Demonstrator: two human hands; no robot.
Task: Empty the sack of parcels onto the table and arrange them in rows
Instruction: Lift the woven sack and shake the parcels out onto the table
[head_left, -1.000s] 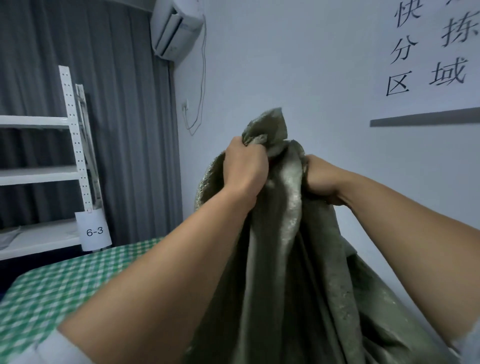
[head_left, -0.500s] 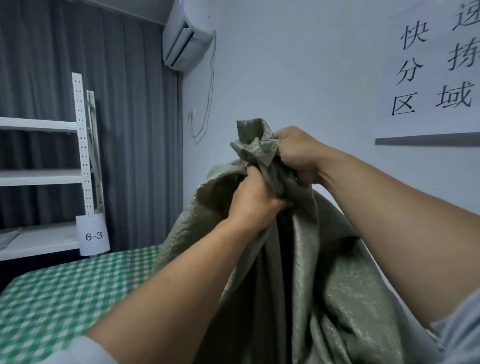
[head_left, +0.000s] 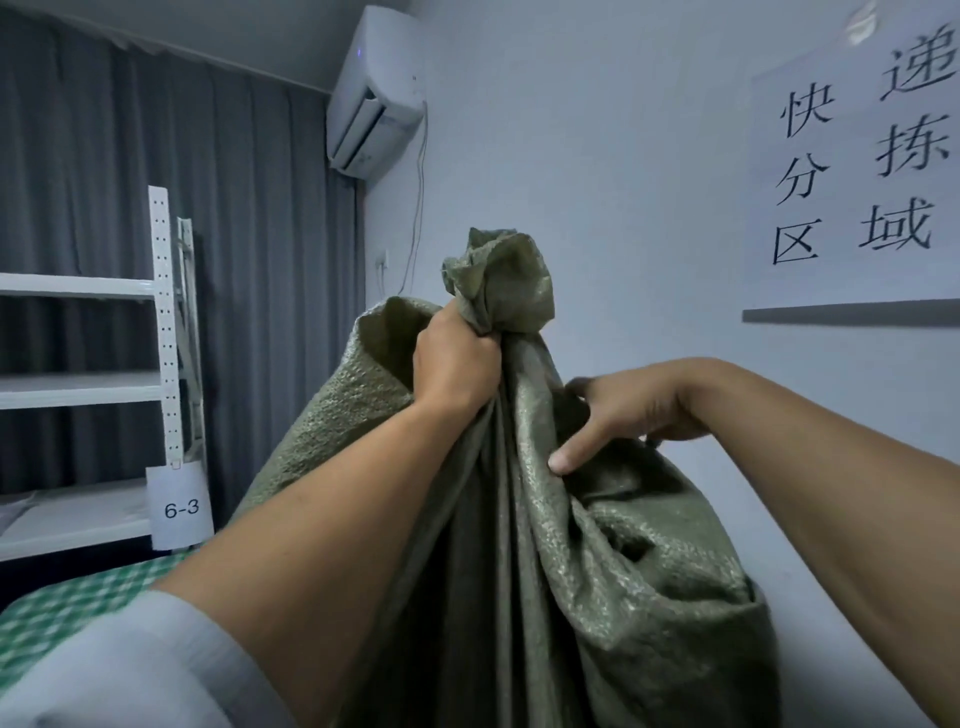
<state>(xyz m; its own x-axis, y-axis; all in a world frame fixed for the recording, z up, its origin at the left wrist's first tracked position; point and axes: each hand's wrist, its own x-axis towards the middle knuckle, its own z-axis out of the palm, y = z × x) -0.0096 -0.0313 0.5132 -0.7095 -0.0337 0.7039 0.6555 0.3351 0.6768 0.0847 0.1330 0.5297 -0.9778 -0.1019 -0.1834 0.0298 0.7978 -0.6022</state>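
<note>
Left hand (head_left: 457, 361): fist closed tight round the bunched neck of the sack (head_left: 623, 571), knuckles toward the camera, a crumpled tuft of the woven green fabric standing up above the fist. Right hand (head_left: 631, 410): lower and to the right, thumb pressed flat on the front of a fold, fingers hooked behind it, so it is pinching the sack's fabric just below the neck. Both forearms bare; a pale sleeve (head_left: 130, 670) shows at the left elbow. The sack is held up in front of the chest, hanging in long vertical folds from the left fist and bulging out to the right under the right hand; its lower end runs out of frame, and its contents are hidden. Tabletop (head_left: 57, 618): green-and-white check cloth, visible only at lower left, beside and behind the left arm. Behind it, a white metal shelf rack (head_left: 83, 387) carrying a paper label (head_left: 181, 508) marked "6-3". Grey curtain (head_left: 104, 166) behind the rack. Air conditioner (head_left: 375, 96) high in the corner, with a cable (head_left: 417, 208) hanging below it. Large white sign (head_left: 857, 171) with black characters on the right wall.
</note>
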